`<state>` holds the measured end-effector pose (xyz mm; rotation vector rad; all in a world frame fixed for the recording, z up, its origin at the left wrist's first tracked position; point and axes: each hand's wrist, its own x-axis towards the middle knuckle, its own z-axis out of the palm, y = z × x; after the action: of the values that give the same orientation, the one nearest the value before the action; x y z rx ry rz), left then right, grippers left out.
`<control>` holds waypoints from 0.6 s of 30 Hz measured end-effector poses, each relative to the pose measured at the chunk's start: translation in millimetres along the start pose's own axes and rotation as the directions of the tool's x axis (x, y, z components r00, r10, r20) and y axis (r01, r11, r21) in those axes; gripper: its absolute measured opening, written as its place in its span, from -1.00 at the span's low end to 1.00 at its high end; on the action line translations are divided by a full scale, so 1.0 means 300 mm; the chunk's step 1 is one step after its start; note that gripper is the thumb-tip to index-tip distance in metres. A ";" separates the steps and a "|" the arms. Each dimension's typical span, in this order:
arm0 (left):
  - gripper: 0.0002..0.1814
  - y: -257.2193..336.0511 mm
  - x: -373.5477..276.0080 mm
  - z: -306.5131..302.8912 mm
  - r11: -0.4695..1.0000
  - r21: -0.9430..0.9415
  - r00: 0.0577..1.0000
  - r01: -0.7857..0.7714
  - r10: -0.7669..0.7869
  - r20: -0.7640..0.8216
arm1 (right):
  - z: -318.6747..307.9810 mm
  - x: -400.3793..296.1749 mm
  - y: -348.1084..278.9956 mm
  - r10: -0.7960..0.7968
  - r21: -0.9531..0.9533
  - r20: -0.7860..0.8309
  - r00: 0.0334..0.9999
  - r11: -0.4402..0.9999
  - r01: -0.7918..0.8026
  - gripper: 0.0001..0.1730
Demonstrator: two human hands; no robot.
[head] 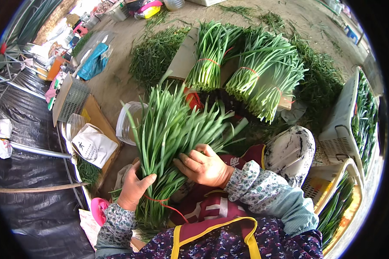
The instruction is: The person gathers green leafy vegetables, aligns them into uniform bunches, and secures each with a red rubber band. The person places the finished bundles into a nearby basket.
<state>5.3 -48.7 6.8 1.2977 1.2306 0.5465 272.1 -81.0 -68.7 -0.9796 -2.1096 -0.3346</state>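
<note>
In front of my lap is a large loose bunch of green garlic chives [162,139], its leaves fanning away from me. My left hand [134,187] grips the bunch from its left side, the thumb laid across the leaves. My right hand [204,166] has its fingers curled into the leaves on the right; the fingertips are partly hidden. A red tie [159,200] lies around the bunch near my lap, with one end trailing to the right. Beyond it, three bunches of chives [207,61] bound with red ties rest on a board [185,58].
Heaps of loose green trimmings [159,51] flank the board. At the right stand plastic crates [338,129] holding more greens. A clear plastic tub [124,126] sits left of the bunch, near a white bag [95,144]. Black sheeting [29,168] covers the far left.
</note>
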 end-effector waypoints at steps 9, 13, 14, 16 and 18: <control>-0.38 -0.020 0.008 -0.015 0.992 0.106 0.997 -0.073 0.073 0.010 | -0.028 -0.053 -0.008 0.003 0.057 0.057 0.998 0.998 -0.006 -0.42; -0.35 -0.040 0.004 -0.005 0.977 0.177 0.993 -0.117 0.115 0.022 | -0.025 -0.032 0.000 0.004 0.056 0.057 0.998 0.998 -0.007 -0.32; -0.35 -0.040 0.003 0.003 0.978 0.168 0.993 -0.119 0.118 0.016 | -0.030 -0.020 0.002 0.006 0.049 0.088 0.996 0.999 -0.011 -0.30; -0.35 -0.023 -0.003 0.016 0.983 0.159 0.995 -0.097 0.095 0.017 | -0.020 -0.004 0.000 0.011 0.037 0.134 0.991 0.999 -0.016 -0.27; -0.34 -0.032 -0.003 0.012 0.979 0.172 0.994 -0.105 0.105 0.011 | -0.011 -0.007 -0.001 0.012 0.062 0.139 0.990 0.998 -0.020 -0.28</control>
<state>5.2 -53.5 -2.3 1.5160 1.2344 0.5229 274.5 -84.1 -68.2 -1.0073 -2.2222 -0.1945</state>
